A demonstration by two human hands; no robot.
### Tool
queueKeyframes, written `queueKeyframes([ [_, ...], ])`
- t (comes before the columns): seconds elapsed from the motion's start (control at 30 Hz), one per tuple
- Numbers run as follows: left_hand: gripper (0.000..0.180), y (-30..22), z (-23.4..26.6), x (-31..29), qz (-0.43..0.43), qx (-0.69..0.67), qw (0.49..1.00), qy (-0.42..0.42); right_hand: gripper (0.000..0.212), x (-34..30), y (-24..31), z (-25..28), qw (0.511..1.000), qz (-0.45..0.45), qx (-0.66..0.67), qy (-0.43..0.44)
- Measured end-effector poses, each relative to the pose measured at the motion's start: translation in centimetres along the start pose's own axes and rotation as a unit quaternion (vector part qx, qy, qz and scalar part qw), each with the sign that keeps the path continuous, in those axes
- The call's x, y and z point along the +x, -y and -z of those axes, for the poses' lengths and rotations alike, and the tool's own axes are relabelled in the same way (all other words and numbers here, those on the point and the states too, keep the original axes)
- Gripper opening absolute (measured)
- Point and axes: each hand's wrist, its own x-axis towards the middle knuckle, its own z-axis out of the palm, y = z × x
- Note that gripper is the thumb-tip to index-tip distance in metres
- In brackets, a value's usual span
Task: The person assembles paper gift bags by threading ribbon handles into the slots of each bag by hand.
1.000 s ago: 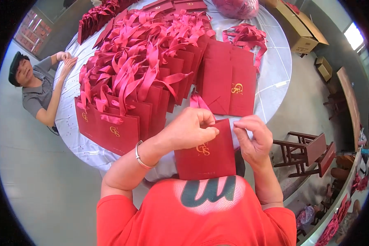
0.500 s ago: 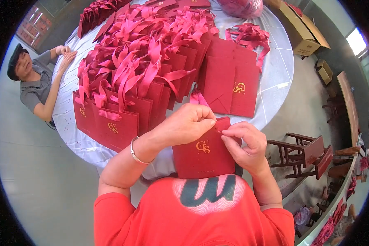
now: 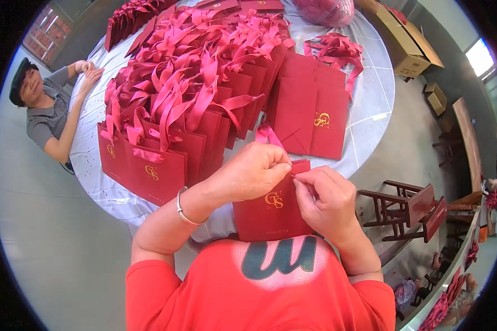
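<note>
Since a second ago our right hand (image 3: 327,199) has slid in beside our left hand (image 3: 257,172), by the top edge of the red bag (image 3: 262,215). Left thumb and forefinger are pinched together, right ones narrow; can't tell what's between. Bag's just below our fingers, top pointing away from us, long axis unclear. Pink ribbon (image 3: 266,134) pokes out beyond the left fingers.

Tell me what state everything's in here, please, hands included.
Left hand: thumb and forefinger pinched; contents unclear
Right hand: fingers curled; grip unclear
Red gift bag at the hands: printed face showing, top edge partly hidden
Ribbon-handled red gift bags: standing, packed close
Red gift bags without visible ribbons: lying flat, overlapping
Pink ribbons: loosely heaped
Large cardboard box: flaps open
White tablecloth: spread, creased
</note>
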Motion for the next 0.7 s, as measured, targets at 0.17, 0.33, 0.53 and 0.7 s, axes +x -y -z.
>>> queueKeyframes([
  [0.17, 0.017, -0.3, -0.3, -0.3, -0.033, 0.057, 0.997, -0.028, 0.010, 0.6, 1.4, 0.1, 0.995, -0.011, -0.088, 0.042],
  [0.33, 0.016, 0.1, -0.5, -0.2, -0.049, 0.085, 0.994, -0.041, 0.010, 1.2, 1.9, -0.5, 0.986, -0.023, -0.149, 0.077],
  [0.53, 0.013, 0.5, -0.5, -0.5, -0.086, 0.110, 0.989, -0.044, 0.011, 2.8, 1.0, 0.3, 0.976, -0.180, 0.071, 0.103],
  [0.7, 0.011, -0.1, -0.7, -0.8, -0.067, 0.114, 0.991, -0.009, 0.015, 2.9, -1.2, 1.6, 0.978, -0.098, 0.113, 0.145],
])
